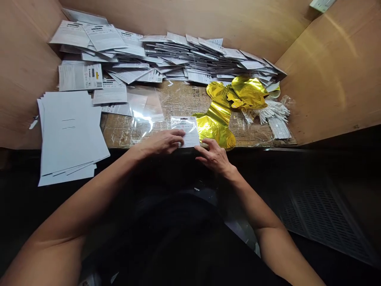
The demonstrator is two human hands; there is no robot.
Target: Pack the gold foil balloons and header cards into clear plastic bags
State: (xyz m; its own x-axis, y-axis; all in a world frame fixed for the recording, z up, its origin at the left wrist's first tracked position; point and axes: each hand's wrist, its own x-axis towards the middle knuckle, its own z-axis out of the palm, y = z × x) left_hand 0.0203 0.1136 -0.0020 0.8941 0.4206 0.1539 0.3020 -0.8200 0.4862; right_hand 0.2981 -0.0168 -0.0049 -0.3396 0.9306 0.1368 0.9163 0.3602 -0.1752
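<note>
Pressing on a white card [185,131] near the front edge of the surface [181,101], both hands kept it low and close to the body, seemingly to steady it. The left hand [162,142] lay over the card's left side, its fingers [179,136] stretched out and fairly flat. The right hand [212,157] came in at the lower right corner, its fingers [203,149] lightly curled against the edge. Neither hand looked clenched, but whether either was pinching the card or only pressing on it could not be told

A clear bag [145,111] lay just left of the card, within easy reach of the left hand. A gold foil balloon [216,125] sprawled just beside the card's right side, with its crumpled far end reaching toward a bundle of white sticks [275,113] near the right wall [333,67]. A stack of white sheets [70,135] sat at the left end, jutting past the front edge, perhaps set apart from the loose packets [178,55] heaped along the back. Taped cardboard showed between the bag and balloon, while the arms had room over the dark front edge
</note>
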